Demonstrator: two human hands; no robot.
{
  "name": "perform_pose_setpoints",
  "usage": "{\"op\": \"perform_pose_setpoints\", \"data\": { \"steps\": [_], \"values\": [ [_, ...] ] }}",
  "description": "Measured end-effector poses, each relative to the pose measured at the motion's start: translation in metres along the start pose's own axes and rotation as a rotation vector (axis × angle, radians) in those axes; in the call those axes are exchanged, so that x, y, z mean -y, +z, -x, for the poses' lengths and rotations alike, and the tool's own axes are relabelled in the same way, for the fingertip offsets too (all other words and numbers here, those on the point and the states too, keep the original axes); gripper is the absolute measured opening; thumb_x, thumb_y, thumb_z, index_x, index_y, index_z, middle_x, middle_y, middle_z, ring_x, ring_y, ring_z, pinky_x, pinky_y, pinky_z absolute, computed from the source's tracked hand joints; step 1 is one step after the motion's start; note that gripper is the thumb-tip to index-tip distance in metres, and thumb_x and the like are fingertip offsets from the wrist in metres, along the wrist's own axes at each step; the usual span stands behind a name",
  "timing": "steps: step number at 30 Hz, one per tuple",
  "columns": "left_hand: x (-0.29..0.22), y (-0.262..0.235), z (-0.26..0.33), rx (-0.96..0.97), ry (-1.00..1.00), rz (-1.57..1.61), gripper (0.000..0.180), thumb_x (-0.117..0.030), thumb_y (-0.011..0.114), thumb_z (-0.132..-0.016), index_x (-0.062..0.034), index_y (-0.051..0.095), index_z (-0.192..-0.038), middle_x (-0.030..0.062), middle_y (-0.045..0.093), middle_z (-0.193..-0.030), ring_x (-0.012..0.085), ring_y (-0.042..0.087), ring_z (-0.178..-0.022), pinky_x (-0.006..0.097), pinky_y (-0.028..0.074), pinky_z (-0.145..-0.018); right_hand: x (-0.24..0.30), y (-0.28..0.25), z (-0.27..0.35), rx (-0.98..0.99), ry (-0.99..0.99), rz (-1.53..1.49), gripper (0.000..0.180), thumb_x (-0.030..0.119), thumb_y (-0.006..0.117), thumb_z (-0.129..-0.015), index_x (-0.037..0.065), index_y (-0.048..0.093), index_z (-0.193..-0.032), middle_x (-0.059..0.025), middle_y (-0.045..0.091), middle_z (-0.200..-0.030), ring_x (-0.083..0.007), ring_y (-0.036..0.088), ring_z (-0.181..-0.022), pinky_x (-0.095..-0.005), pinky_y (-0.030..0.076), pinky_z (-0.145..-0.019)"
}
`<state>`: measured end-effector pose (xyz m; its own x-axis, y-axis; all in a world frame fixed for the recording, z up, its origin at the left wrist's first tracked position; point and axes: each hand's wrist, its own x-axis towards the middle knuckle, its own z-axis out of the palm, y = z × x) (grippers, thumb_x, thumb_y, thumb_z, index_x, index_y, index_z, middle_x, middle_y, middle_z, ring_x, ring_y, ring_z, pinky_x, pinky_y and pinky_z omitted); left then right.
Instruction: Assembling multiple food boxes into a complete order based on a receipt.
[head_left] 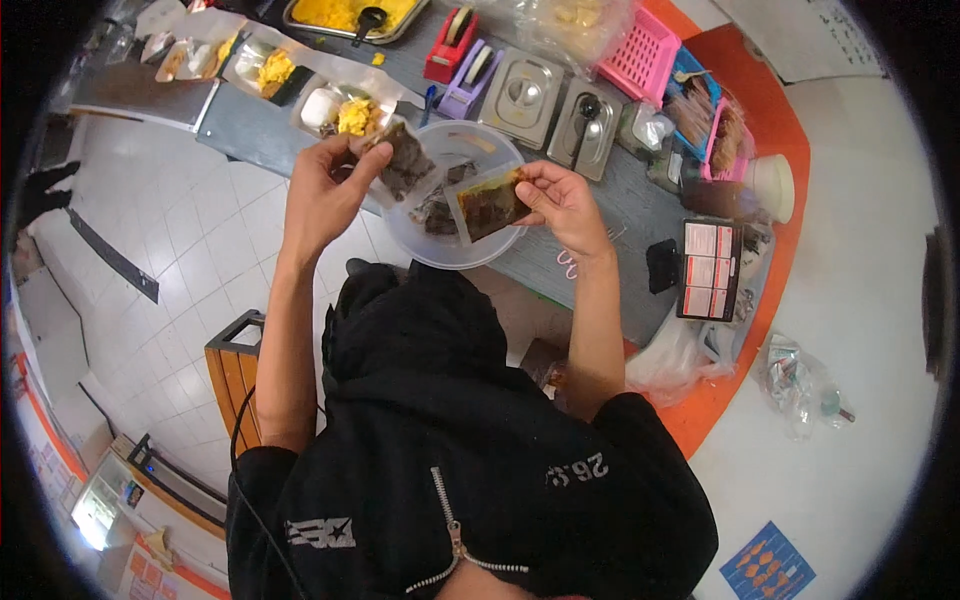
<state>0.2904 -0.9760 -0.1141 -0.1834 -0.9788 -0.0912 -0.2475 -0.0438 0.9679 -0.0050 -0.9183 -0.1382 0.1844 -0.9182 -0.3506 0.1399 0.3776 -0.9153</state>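
Between thumb and fingers, my left hand [335, 188] grips a small clear packet with dark contents [405, 165], tilted over a round plastic tub. My right hand [566, 208] pinches a second flat packet, dark with a yellowish edge [492, 204], by its right end. Both packets are above the translucent tub [470, 252]. More dark packets [436, 212] lie inside the tub, partly hidden by the held ones. Just beyond my left hand sits an open paper food tray [400, 92] with a white round item and yellow crumbly food.
Behind the tub stand a red tape dispenser [451, 45], a purple tape dispenser [470, 80] and lidded steel containers [525, 97]. A steel tray of yellow food [340, 14] holds a black scoop. Pink scissors [567, 264] lie right of the tub, near a black-and-red box [709, 268].
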Motion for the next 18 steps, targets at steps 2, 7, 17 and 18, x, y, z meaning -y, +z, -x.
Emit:
{"op": "perform_pose_setpoints", "data": {
  "steps": [2,7,17,18],
  "values": [
    [-0.001,0.006,0.005,0.07,0.032,-0.23,0.032,-0.029,0.074,-0.087,0.0022,0.07,-0.081,0.0085,0.068,-0.07,0.011,0.06,-0.063,0.028,0.045,-0.059,0.003,-0.002,0.003,-0.009,-0.006,0.005,0.018,0.016,0.064,-0.096,0.002,0.062,-0.109,-0.0016,0.066,-0.095,-0.0071,0.063,-0.083,-0.0244,0.058,-0.067],
    [-0.022,0.042,0.012,0.097,0.049,-0.416,0.045,-0.039,0.066,-0.092,0.0055,0.072,-0.086,0.0143,0.069,-0.072,0.0166,0.065,-0.071,0.032,0.051,-0.066,0.01,0.005,0.016,-0.089,-0.057,-0.058,0.018,0.015,0.061,-0.098,0.002,0.058,-0.109,-0.0032,0.063,-0.103,-0.0091,0.063,-0.088,-0.0291,0.062,-0.071],
    [0.007,0.013,0.026,0.38,-0.055,-0.01,0.032,-0.028,0.07,-0.091,0.0036,0.071,-0.094,-0.0004,0.057,-0.064,0.0065,0.046,-0.06,0.028,0.038,-0.052,0.012,0.093,0.009,-0.083,-0.138,-0.232,0.027,-0.002,0.071,-0.086,0.003,0.052,-0.105,-0.0111,0.065,-0.101,-0.0155,0.068,-0.086,-0.0281,0.063,-0.067],
    [0.009,0.001,0.029,0.368,-0.029,0.032,0.034,-0.03,0.071,-0.09,0.0045,0.071,-0.092,0.0004,0.056,-0.063,0.0066,0.045,-0.06,0.028,0.038,-0.051,0.009,0.102,0.0,-0.065,-0.143,-0.226,0.027,-0.002,0.071,-0.086,0.003,0.052,-0.105,-0.0111,0.065,-0.101,-0.0155,0.068,-0.086,-0.0281,0.063,-0.067]
  ]
}}
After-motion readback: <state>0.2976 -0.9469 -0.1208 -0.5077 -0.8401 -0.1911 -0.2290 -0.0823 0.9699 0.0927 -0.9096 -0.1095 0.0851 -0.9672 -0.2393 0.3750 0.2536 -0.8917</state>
